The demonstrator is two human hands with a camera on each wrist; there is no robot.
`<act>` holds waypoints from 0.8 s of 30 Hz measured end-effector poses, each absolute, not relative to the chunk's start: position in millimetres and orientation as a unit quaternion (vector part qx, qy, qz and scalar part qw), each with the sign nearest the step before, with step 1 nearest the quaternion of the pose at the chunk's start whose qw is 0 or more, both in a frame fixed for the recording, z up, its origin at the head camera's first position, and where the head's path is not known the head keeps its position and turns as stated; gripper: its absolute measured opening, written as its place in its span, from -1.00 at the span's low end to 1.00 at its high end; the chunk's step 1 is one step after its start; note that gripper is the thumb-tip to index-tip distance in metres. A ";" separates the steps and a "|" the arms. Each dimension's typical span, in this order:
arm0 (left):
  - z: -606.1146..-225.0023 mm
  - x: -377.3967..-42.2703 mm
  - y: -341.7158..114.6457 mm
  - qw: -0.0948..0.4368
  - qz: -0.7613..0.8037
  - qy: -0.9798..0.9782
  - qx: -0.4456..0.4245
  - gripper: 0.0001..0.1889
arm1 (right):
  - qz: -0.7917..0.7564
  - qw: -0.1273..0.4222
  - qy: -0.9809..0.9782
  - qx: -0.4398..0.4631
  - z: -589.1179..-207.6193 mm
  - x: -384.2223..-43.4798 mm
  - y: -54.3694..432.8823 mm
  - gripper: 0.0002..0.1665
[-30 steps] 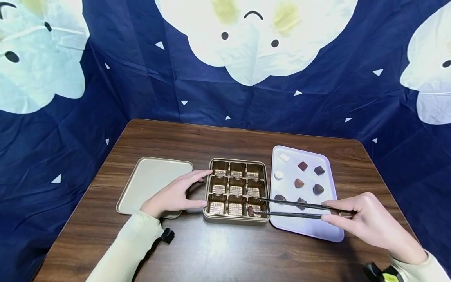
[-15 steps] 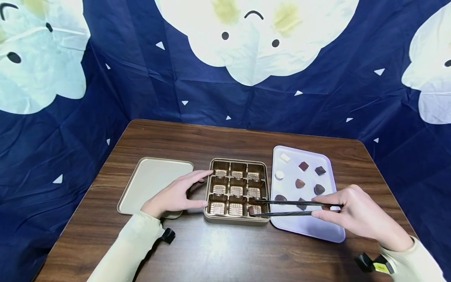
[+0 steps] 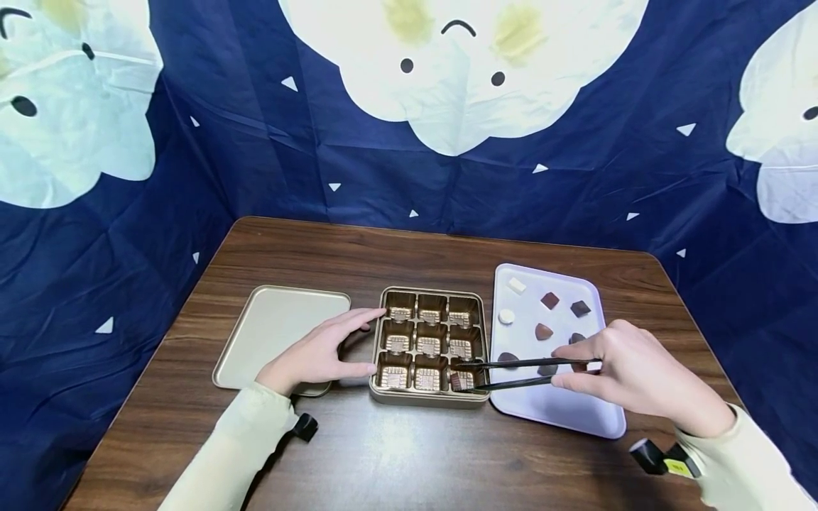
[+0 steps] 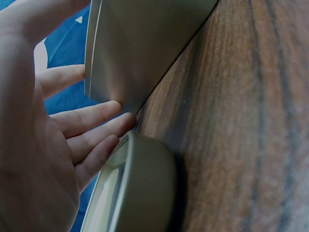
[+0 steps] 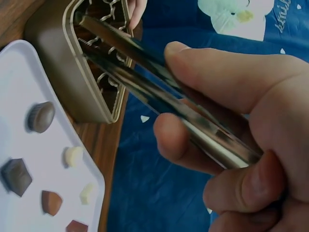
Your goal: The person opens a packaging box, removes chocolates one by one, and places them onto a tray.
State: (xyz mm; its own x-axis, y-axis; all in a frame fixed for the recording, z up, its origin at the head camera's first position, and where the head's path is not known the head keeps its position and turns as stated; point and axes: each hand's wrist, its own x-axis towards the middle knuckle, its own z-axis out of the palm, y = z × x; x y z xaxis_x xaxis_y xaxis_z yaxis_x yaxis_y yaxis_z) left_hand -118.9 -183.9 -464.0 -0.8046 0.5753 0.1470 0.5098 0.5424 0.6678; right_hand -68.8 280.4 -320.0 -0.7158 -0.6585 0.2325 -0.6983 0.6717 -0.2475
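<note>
My right hand (image 3: 645,380) grips a pair of slim metal tongs (image 5: 145,92), their arms spread apart. The tips reach into the front right compartment of a bronze-coloured box (image 3: 429,401) with a divided insert. A small ridged brown chocolate (image 3: 456,382) lies in that compartment, close to the tips. At the box's left side, my left hand (image 3: 319,351) rests with thumb and forefinger touching the wall, fingers extended. In the left wrist view, the other fingertips of the left hand (image 4: 63,130) are near the box side and a pale lid (image 4: 149,179).
A lavender tray (image 3: 556,411) right of the box carries several chocolates, white, reddish and dark, including a white one (image 3: 517,285). The lid (image 3: 287,319) lies left of the box, partly under my left hand. A blue patterned cloth (image 3: 383,184) hangs behind the wooden table (image 3: 358,454).
My right hand has moved left and slightly up, bringing the tongs' tips a little further left in the compartment and spreading their arms. The left hand and box stay put.
</note>
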 end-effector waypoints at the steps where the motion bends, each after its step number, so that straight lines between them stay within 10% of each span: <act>1: -464.2 -118.9 -184.0 0.045 0.364 0.877 0.309 0.00 | 0.150 0.063 -0.913 0.374 -318.6 -69.7 277.9 -0.78; 24: -463.2 -118.7 -184.4 0.050 0.365 0.878 0.305 0.01 | 0.160 0.048 -0.914 0.369 -322.1 -75.1 271.5 -0.77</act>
